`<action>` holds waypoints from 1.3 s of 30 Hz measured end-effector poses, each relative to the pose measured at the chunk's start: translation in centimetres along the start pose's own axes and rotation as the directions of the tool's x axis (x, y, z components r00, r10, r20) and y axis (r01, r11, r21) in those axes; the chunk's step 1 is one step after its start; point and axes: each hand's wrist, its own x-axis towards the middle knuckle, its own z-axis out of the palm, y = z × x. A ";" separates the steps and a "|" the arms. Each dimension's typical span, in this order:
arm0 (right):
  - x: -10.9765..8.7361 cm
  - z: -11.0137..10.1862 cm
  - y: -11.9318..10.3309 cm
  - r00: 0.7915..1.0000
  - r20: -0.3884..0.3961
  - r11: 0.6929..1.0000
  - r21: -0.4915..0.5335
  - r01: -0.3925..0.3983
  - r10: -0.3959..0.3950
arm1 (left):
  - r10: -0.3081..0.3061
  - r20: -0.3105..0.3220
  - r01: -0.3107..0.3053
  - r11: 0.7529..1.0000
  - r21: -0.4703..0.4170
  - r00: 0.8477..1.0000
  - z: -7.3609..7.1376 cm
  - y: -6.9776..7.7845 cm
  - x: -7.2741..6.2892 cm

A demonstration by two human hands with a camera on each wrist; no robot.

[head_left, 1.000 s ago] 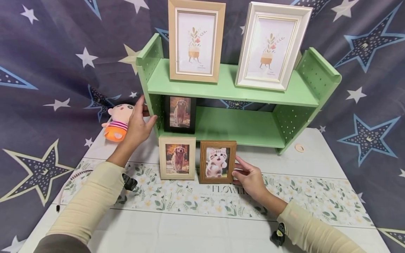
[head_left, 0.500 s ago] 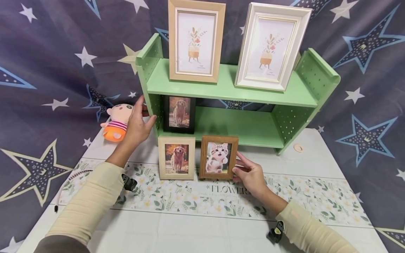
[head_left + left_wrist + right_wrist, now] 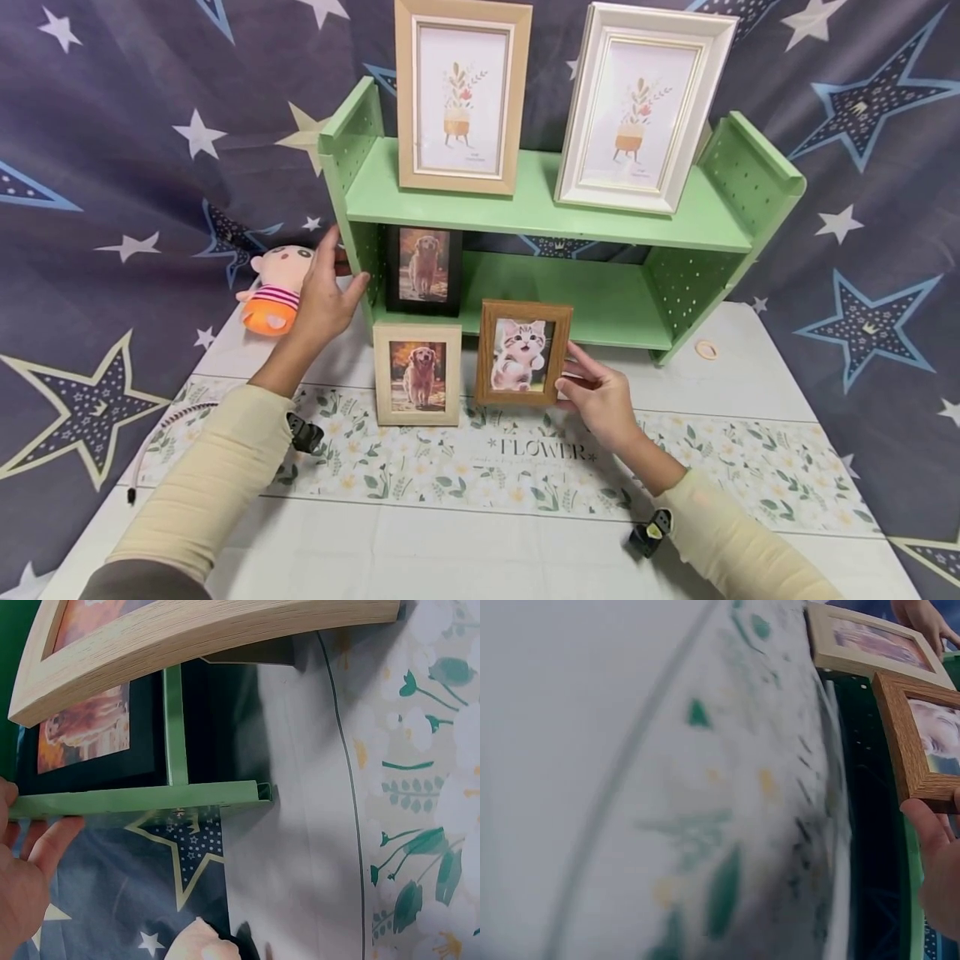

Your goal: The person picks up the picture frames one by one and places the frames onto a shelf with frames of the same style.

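Observation:
My right hand [image 3: 606,404] pinches a brown wooden picture frame [image 3: 523,353] by its right edge. A kitten picture fills the frame, which is held slightly tilted above the table in front of the green shelf [image 3: 562,292]. On the other side, my left hand [image 3: 326,292] grips the shelf's left side panel, seen edge-on as a green panel [image 3: 142,799] in the left wrist view. Left of the brown frame, a pale wooden frame [image 3: 417,375] with a dog picture stands on the table. A black frame [image 3: 423,271] with a dog picture stands on the lower shelf at its left end.
Two larger frames, one tan [image 3: 461,96] and one white [image 3: 647,108], stand on the upper shelf. A plush doll [image 3: 277,292] sits left of the shelf. A small ring [image 3: 706,349] lies right of it, and a cord [image 3: 161,433] lies at the table's left.
My right hand has raised the brown frame off the table and moved it slightly right and toward the shelf. The left hand keeps its hold on the side panel.

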 end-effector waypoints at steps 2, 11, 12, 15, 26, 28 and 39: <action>0.4 -0.1 -0.3 1.000 -0.008 1.000 -0.005 0.002 -0.002 | -0.001 -0.003 0.001 1.000 0.001 1.000 0.0 0.0 0.0; 2.3 0.1 -1.5 0.999 -0.037 1.000 -0.005 -0.012 0.011 | 0.007 0.000 -0.007 1.000 0.004 1.000 0.1 0.0 0.0; 2.7 0.2 -1.6 0.999 -0.038 1.000 0.000 -0.014 0.014 | 0.008 -0.001 -0.008 1.000 0.002 1.000 0.1 0.0 0.0; 3.5 0.3 -1.7 0.999 -0.045 1.000 0.016 -0.020 0.021 | 0.009 0.000 -0.009 1.000 -0.001 1.000 0.1 -0.1 0.0; 6.5 0.8 -2.2 0.996 -0.079 1.000 -0.005 -0.029 0.029 | 0.009 -0.003 -0.009 1.000 0.001 1.000 0.1 0.0 0.0; 6.9 0.9 -2.3 0.996 -0.083 0.999 -0.011 -0.036 0.035 | 0.014 -0.004 -0.014 1.000 0.004 1.000 0.1 0.0 -0.1; 9.1 1.3 -1.9 0.995 -0.095 0.999 0.025 -0.034 0.037 | 0.014 0.000 -0.014 1.000 0.000 1.000 0.2 -0.2 0.1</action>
